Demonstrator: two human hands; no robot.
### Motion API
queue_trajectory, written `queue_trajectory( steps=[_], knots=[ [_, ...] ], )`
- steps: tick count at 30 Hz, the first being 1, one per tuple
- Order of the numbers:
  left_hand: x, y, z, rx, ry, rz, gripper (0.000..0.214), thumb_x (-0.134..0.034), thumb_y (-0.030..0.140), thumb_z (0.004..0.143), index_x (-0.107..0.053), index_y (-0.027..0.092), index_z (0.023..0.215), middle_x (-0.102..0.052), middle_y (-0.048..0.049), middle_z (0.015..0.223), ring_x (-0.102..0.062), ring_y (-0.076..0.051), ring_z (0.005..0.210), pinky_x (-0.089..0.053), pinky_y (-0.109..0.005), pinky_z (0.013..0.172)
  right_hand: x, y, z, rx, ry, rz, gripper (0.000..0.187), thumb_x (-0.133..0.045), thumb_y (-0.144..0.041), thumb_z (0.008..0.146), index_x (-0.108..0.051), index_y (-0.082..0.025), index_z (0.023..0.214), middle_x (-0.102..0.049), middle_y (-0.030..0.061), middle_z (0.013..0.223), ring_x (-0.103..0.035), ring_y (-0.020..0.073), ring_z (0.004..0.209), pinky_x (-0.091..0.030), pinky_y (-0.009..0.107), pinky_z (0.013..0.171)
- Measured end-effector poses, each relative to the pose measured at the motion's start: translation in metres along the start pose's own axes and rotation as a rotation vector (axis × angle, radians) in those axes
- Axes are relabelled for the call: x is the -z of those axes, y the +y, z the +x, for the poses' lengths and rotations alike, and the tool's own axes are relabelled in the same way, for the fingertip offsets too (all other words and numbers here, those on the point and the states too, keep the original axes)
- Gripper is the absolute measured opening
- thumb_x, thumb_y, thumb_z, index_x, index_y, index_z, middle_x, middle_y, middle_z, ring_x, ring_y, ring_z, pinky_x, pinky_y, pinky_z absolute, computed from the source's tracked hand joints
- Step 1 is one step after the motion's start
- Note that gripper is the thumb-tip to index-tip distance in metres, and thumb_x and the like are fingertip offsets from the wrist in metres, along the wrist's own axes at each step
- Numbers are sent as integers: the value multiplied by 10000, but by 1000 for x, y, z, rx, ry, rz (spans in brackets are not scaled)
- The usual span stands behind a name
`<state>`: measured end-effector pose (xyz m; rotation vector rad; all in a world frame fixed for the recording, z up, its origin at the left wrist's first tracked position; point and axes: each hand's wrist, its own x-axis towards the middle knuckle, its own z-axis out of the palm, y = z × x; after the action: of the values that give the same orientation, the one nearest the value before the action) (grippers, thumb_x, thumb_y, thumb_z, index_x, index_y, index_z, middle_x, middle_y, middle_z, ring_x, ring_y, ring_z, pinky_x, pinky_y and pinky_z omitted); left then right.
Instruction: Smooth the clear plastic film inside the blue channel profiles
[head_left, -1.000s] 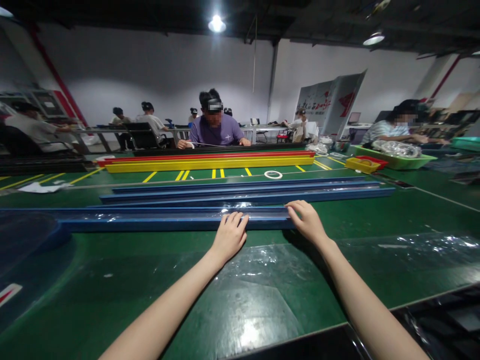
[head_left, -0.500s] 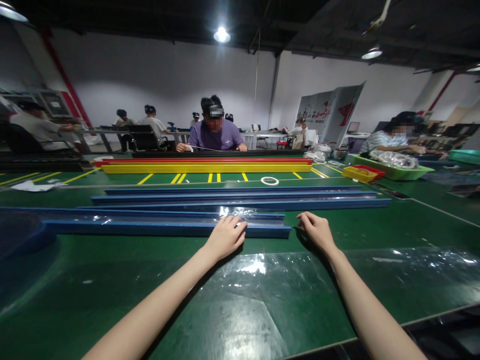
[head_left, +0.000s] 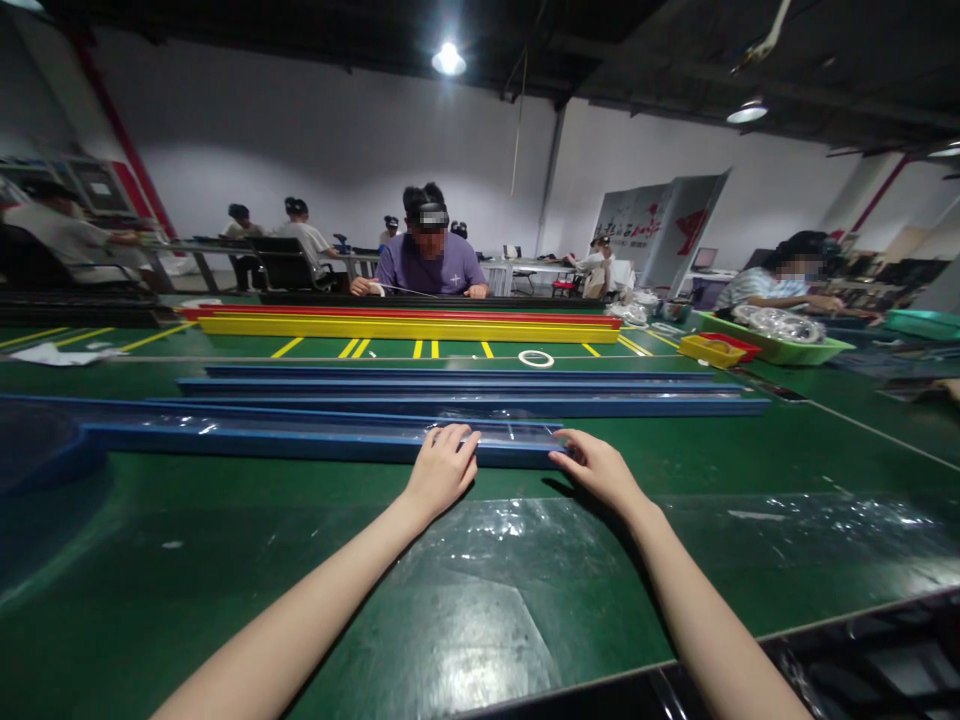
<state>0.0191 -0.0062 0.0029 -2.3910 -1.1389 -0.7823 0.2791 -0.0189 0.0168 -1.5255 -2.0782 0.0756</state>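
A long blue channel strip (head_left: 285,440) lies across the green table, with clear plastic film (head_left: 517,431) in its trough. My left hand (head_left: 444,465) is closed over the near wall of this strip, a little short of its right end. At that right end is my right hand (head_left: 600,472), thumb on the near side and fingers curled at the far side, gripping the tip. Behind lie more blue channel strips (head_left: 480,407), roughly parallel.
Clear film (head_left: 525,540) lies flat on the near table. Farther back are yellow (head_left: 405,329) and red strips, a white ring (head_left: 536,358) and a green tray (head_left: 806,350) with coiled material. A co-worker in purple (head_left: 431,265) sits opposite. A black edge (head_left: 600,700) borders the front.
My right hand has moved left from beside the blue channel strip and now grips its right end. My left hand stays on the strip. The view has shifted slightly.
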Motion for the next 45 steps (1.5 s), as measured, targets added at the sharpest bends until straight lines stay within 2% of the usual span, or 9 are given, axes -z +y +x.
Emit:
queue_trajectory(
  steps=[6, 13, 19, 23, 28, 36, 45],
  knots=[
    [0, 0, 0, 14, -7, 31, 295, -387, 215, 808, -514, 170, 1071, -541, -98, 1073, -462, -209, 1012, -340, -357, 841, 6, 4, -2, 44, 20, -84, 399, -471, -499, 725, -546, -265, 1039, -561, 20, 855, -550, 133, 687, -433, 254, 602],
    [1, 1, 1, 10, -15, 39, 273, -384, 218, 810, -525, 178, 1040, -552, -96, 1022, -481, -209, 959, -347, -349, 798, 10, -2, -4, 105, 33, -52, 353, -478, -402, 748, -532, -281, 1076, -484, 39, 1127, -556, 143, 818, -455, 278, 682],
    [2, 1, 1, 19, -37, 60, 266, -375, 240, 821, -525, 174, 1031, -549, -92, 996, -481, -206, 927, -343, -341, 782, 6, 2, -2, 165, -19, -13, 274, -431, -359, 788, -588, -244, 980, -584, 38, 1009, -535, 166, 926, -435, 295, 767],
    [3, 1, 1, 19, -50, 70, 260, -363, 251, 832, -525, 178, 1023, -550, -86, 965, -480, -199, 897, -343, -328, 749, 3, 5, -1, 130, -3, 46, 267, -443, -365, 781, -603, -229, 946, -613, 38, 968, -546, 166, 906, -428, 304, 781],
    [1, 1, 2, 14, -64, 120, 273, -331, 254, 848, -518, 170, 1028, -557, -83, 916, -479, -193, 840, -335, -324, 715, 1, 6, 1, 75, -24, 128, 267, -446, -359, 773, -610, -210, 921, -628, 37, 936, -565, 159, 848, -439, 276, 728],
    [0, 0, 1, 33, -86, 161, 284, -323, 262, 857, -487, 166, 1069, -549, -76, 862, -476, -194, 807, -326, -314, 698, 0, 3, 1, 9, -29, 144, 273, -455, -354, 758, -622, -196, 905, -640, 47, 922, -572, 185, 851, -425, 301, 771],
    [-3, -2, 0, 62, -53, 104, 245, -347, 300, 859, -529, 151, 927, -564, -69, 823, -474, -196, 813, -314, -319, 722, -1, 2, 1, -19, -43, 135, 286, -444, -366, 760, -622, -184, 892, -641, 52, 906, -570, 189, 841, -421, 306, 763]
  ],
)
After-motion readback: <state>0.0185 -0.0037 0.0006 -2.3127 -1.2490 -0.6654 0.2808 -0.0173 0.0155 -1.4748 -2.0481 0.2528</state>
